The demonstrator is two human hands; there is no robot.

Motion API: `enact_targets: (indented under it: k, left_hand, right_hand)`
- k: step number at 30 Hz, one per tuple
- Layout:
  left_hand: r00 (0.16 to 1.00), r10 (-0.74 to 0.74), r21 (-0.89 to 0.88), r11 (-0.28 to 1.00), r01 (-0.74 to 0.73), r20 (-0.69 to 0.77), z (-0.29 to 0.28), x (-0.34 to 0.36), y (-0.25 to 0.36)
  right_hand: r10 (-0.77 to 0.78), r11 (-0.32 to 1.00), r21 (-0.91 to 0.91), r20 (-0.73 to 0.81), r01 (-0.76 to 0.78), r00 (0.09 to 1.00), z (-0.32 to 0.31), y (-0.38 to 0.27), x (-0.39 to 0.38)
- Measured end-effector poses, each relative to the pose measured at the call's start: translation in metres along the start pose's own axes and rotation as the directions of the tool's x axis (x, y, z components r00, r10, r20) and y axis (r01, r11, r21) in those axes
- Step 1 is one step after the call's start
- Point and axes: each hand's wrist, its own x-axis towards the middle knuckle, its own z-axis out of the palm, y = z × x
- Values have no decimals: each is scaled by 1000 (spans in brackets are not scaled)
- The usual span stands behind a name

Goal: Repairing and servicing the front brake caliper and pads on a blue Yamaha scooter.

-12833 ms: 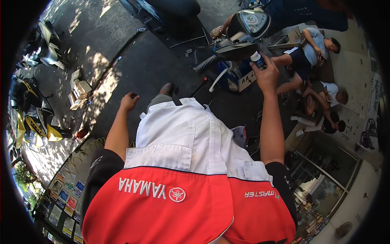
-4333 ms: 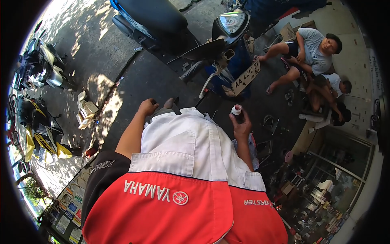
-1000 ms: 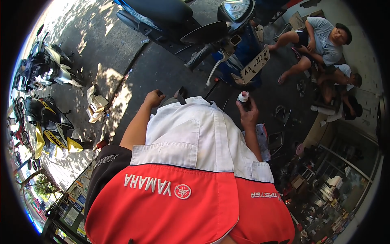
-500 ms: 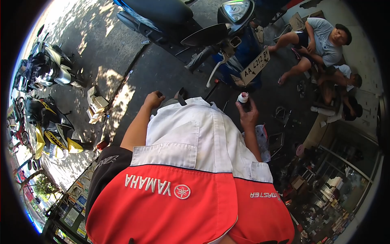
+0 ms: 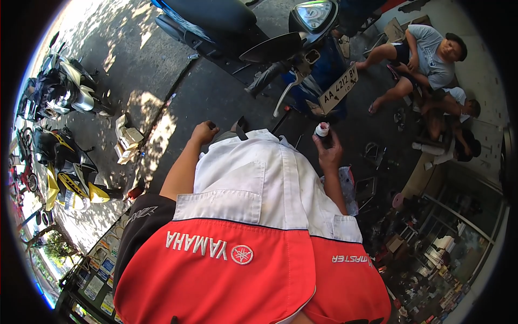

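While the right hand (image 5: 330,154) grips a small dark bottle (image 5: 322,135) with a pale cap, the left hand (image 5: 204,132) hangs loosely curled and holds nothing that I can see.

Bottle is up at chest height, wrapped in the fingers, cap at the top, just in front of the white-and-red work shirt (image 5: 253,216) and near the blue scooter (image 5: 302,59) parked ahead. I cannot tell whether that cap is tight; if it is loose, a tilt could spill the contents on the shirt or the dark pavement (image 5: 216,102). The grip sits low on the bottle, so a bump against the scooter's front could knock it free. Watch the feet too: small parts (image 5: 372,154) lie scattered on the ground to the right, easy to trip on, with seated people (image 5: 426,59) close by.
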Motion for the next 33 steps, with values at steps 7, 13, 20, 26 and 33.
enact_targets:
  k: [7, 13, 20, 26, 33]
  left_hand:
    - [1000, 5, -10, 1000, -5, -2, 2, 2, 1]
    - [1000, 18, -15, 1000, -18, -14, 1, 0, 3]
    - [1000, 0, -67, 998, -1, -17, 1, -1, 11]
    - [997, 5, -499, 866, 31, 72, -33, -9, 89]
    - [826, 544, -595, 716, -364, 149, -65, -48, 222]
  right_hand:
    - [-3, 999, -32, 9, 3, 1000, -1, -7, 1]
    - [-10, 999, -48, 13, 10, 1000, -3, -12, 1]
    - [-24, 998, -51, -4, 23, 1000, -3, -3, 3]
    - [-3, 1000, -11, 20, 3, 1000, -7, 3, 5]
    - [-29, 999, -30, 91, 32, 995, -22, 1, 2]
